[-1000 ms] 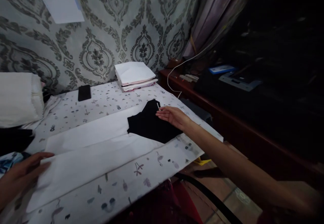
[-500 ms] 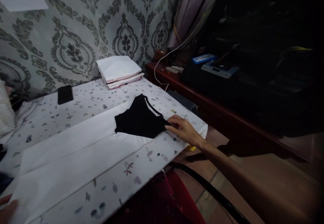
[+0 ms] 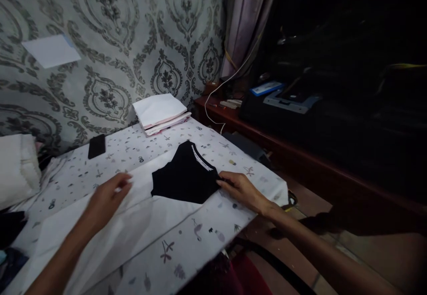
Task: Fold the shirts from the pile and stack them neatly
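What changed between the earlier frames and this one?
The left hand has moved inward from the near-left end of the white fabric toward the black fabric. The right hand has gone from the neckline to the black fabric's right corner, now pinched. Phone and folded stack stayed put.

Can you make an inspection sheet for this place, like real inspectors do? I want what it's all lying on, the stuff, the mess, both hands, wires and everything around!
Surface: pale printed cover.
Job's things: black cloth lying flat, meeting white cloth; can't tell if they're joined.
Clutter: folded stack near the wall, dark slab (maybe a phone), white bundle at far left.
Left hand: blurred, over the white cloth; touching unclear.
Right hand: pinching the black cloth's corner.
Cables: pale cable looping by dark-red furniture.
Surroundings: patterned wall, curtain.
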Demonstrator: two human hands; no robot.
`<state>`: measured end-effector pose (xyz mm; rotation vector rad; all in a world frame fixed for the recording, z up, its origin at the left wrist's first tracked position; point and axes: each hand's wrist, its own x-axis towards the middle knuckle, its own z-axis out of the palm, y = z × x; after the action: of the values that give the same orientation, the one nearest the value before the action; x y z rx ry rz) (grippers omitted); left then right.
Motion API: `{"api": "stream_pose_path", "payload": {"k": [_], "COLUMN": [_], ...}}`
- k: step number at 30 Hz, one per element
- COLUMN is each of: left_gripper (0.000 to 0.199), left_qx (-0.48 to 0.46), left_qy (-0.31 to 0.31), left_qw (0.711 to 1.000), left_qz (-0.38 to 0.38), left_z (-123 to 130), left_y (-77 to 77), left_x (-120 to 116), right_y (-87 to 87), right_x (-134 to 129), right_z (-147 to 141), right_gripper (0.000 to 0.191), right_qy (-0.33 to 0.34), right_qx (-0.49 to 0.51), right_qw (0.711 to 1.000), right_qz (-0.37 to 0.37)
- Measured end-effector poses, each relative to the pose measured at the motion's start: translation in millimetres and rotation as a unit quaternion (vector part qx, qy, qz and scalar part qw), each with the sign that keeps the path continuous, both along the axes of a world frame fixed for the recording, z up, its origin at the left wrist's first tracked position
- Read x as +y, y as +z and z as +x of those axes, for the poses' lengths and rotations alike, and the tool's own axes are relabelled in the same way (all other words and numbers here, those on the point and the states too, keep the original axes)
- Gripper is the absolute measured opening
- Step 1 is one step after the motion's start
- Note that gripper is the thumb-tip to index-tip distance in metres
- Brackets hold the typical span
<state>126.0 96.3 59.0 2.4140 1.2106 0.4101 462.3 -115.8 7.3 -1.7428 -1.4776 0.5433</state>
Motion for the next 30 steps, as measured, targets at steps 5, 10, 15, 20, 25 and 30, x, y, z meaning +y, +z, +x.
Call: {"api": "stream_pose_path", "payload": {"k": [5, 10, 15, 20, 25, 30], "left_gripper": [0.037, 0.028, 0.021, 0.009, 0.019, 0.023], "left_qx": [0.065, 0.057, -0.089, -0.06, -0.035, -0.077], "left_qy": [-0.076, -0.095, -0.163, -0.159, -0.23, -0.081], "left_qw": [0.995, 0.993, 0.981, 0.983, 0.972, 0.994], "left_qz": [-0.002, -0.043, -0.046, -0.072, -0.044, -0.016], "left_z": [133.6, 139.5, 91.4, 31.5, 3.9, 34.6], "left_y": [-16.0, -18.3, 13.0, 40.0, 56.3, 59.9], "left_x": [15.9, 10.1, -19.7, -51.5, -51.1, -28.8], "right_y": [-2.8, -3.5, -9.6, -9.2, -3.2, -1.2], "right_x": [0.7, -1.1, -5.3, -6.6, 0.7, 8.8], "right_z": [5.8, 11.3, 16.8, 22.4, 25.9, 32.0], "right_gripper": [0.029, 0.03, 0.017, 0.014, 0.019, 0.013], "right_qy": [0.016, 0.049, 0.077, 0.109, 0.112, 0.115], "right_qx": [-0.004, 0.011, 0.01, 0.025, -0.017, -0.032], "right_qw": [1.0, 0.999, 0.997, 0.994, 0.993, 0.993], "right_qz": [-0.004, 0.011, 0.016, 0.011, 0.012, -0.01]}}
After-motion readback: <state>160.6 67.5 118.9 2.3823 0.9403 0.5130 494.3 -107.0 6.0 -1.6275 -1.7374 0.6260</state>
